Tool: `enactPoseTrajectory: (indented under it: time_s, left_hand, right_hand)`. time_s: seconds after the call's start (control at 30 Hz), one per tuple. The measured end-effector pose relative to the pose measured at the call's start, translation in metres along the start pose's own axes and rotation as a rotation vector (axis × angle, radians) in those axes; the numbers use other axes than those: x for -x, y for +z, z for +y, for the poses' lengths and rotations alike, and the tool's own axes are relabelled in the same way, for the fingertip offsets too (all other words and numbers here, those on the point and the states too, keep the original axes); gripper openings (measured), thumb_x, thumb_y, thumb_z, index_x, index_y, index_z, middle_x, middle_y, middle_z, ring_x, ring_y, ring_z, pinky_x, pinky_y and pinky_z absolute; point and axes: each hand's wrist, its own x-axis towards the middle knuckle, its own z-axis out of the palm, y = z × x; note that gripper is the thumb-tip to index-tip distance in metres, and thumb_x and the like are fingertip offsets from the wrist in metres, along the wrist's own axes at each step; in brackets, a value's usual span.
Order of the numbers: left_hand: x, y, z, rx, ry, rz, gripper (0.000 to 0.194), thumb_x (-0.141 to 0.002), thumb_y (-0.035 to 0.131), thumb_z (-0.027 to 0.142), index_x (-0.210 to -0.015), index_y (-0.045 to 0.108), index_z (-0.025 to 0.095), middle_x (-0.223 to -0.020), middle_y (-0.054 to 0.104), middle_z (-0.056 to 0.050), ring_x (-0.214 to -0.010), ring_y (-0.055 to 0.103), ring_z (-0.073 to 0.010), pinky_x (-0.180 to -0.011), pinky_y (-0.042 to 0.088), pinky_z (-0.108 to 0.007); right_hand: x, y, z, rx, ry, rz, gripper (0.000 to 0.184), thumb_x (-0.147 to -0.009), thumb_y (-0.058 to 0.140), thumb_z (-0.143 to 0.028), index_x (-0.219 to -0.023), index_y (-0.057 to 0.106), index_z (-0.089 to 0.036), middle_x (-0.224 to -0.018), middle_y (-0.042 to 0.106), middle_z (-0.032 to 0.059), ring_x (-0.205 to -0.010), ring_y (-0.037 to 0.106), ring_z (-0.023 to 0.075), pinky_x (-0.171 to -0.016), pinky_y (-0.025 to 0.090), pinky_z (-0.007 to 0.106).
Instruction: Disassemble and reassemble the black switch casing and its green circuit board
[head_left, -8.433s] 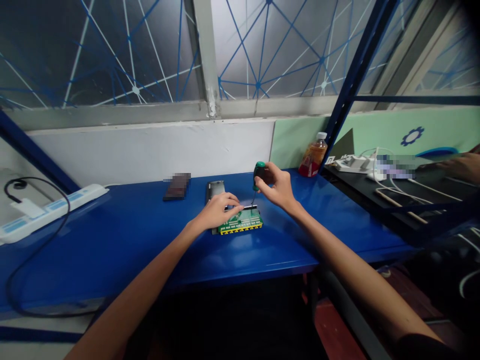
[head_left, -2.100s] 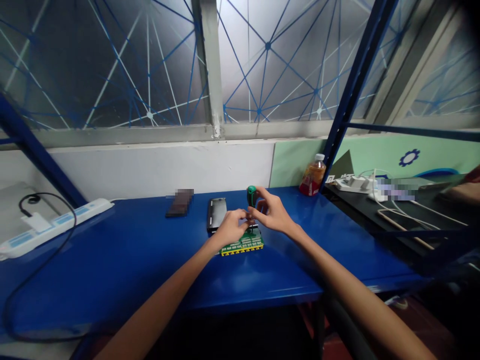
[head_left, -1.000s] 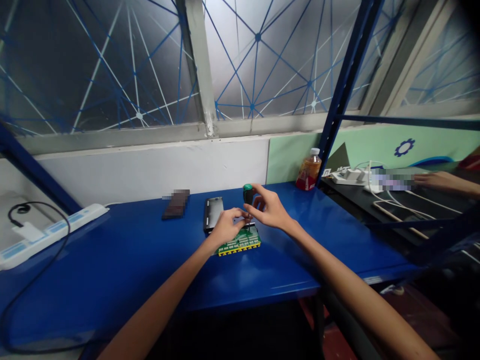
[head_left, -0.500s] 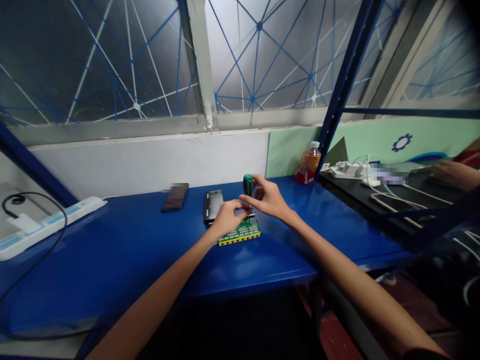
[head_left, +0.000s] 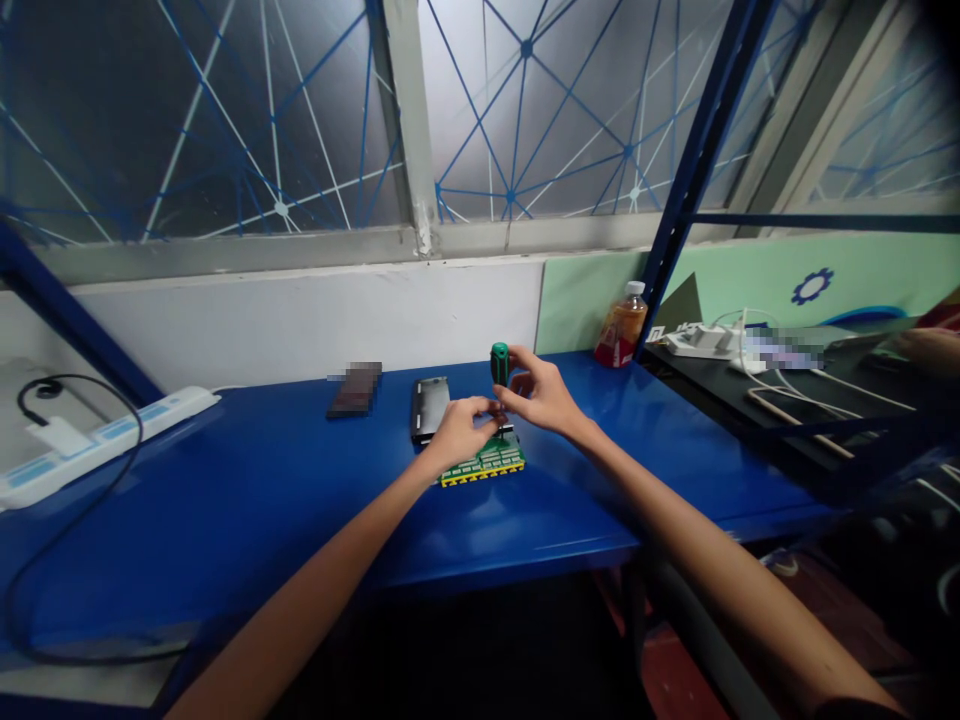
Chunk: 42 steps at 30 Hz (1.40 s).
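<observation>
A screwdriver with a green and black handle [head_left: 499, 364] stands upright over a green circuit board [head_left: 489, 462] with a yellow front edge. Fingers of my right hand [head_left: 546, 393] are closed around its handle. Lower down, by the shaft, my left hand [head_left: 463, 430] pinches its fingers together above the board. What lies between those fingertips is too small to make out. The left hand covers the rear left part of the board. Just behind that hand lies a black and grey flat case [head_left: 430, 402].
On the blue table [head_left: 300, 500] a dark flat object [head_left: 355, 392], partly blurred, lies left of the case. A drink bottle [head_left: 621, 328] stands at the back right. A power strip [head_left: 172, 408] with a black cable is at left. Cables and another person's hand [head_left: 930, 348] are at far right.
The view has shifted slightly, moving everything a little to the right. Both hands keep their places at the screwdriver and the board. The other person's hand has moved toward the right edge.
</observation>
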Motion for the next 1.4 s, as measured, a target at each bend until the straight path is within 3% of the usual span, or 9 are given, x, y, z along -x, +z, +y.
enactPoseTrajectory:
  time_s: [0.27, 0.5, 0.7, 0.87, 1.07, 1.4]
  left_hand:
    - [-0.0004, 0.0025, -0.0004, 0.011, 0.022, 0.044, 0.008, -0.079, 0.067, 0.018, -0.082, 0.074, 0.015, -0.088, 0.075, -0.006, -0.082, 0.068, -0.0200, -0.078, 0.050, -0.030]
    - [-0.0022, 0.0004, 0.0001, 0.014, 0.011, 0.013, 0.010, -0.079, 0.065, 0.013, -0.080, 0.075, 0.015, -0.085, 0.075, -0.006, -0.078, 0.068, -0.0200, -0.076, 0.052, -0.030]
    - [-0.0010, 0.0007, 0.0020, 0.056, -0.015, -0.054, 0.013, -0.081, 0.064, 0.018, -0.085, 0.075, 0.013, -0.086, 0.076, -0.008, -0.080, 0.069, -0.0221, -0.078, 0.052, -0.032]
    - [0.0022, 0.0035, 0.0053, 0.021, -0.008, -0.010, 0.012, -0.077, 0.070, 0.022, -0.087, 0.075, 0.017, -0.093, 0.075, -0.006, -0.090, 0.069, -0.0224, -0.086, 0.050, -0.033]
    - [0.0017, 0.0029, 0.0050, -0.016, -0.054, 0.016, 0.010, -0.076, 0.071, 0.022, -0.083, 0.076, 0.016, -0.089, 0.076, -0.007, -0.088, 0.069, -0.0231, -0.085, 0.050, -0.033]
    - [-0.0013, -0.0003, 0.0062, 0.019, -0.059, -0.043, 0.011, -0.078, 0.066, 0.017, -0.083, 0.076, 0.015, -0.087, 0.076, -0.006, -0.088, 0.070, -0.0247, -0.084, 0.050, -0.034]
  right_hand:
    - [-0.0017, 0.0007, 0.0028, 0.101, -0.012, 0.020, 0.051, -0.076, 0.068, -0.043, -0.117, 0.051, -0.018, -0.077, 0.058, -0.0012, -0.052, 0.054, 0.0096, -0.051, 0.042, 0.025]
    - [0.0001, -0.0002, -0.0024, 0.055, -0.016, 0.018, 0.049, -0.078, 0.064, -0.040, -0.120, 0.050, -0.018, -0.099, 0.062, 0.0060, -0.057, 0.055, 0.0089, -0.054, 0.044, 0.025]
    - [0.0008, -0.0017, -0.0063, 0.016, -0.022, -0.039, 0.042, -0.081, 0.060, -0.033, -0.120, 0.051, -0.020, -0.082, 0.063, 0.0006, -0.058, 0.052, 0.0104, -0.055, 0.042, 0.025]
    - [-0.0003, -0.0005, -0.0028, -0.033, 0.033, -0.019, 0.040, -0.082, 0.061, -0.038, -0.117, 0.053, -0.020, -0.073, 0.059, -0.0014, -0.056, 0.051, 0.0108, -0.055, 0.043, 0.026]
    - [0.0005, 0.0042, -0.0009, -0.056, 0.054, -0.034, 0.043, -0.080, 0.064, -0.043, -0.115, 0.052, -0.020, -0.074, 0.059, -0.0011, -0.058, 0.052, 0.0116, -0.055, 0.044, 0.027]
    - [0.0013, 0.0043, -0.0057, -0.050, 0.059, -0.051, 0.043, -0.082, 0.062, -0.045, -0.116, 0.052, -0.020, -0.076, 0.057, -0.0014, -0.055, 0.050, 0.0103, -0.052, 0.041, 0.026]
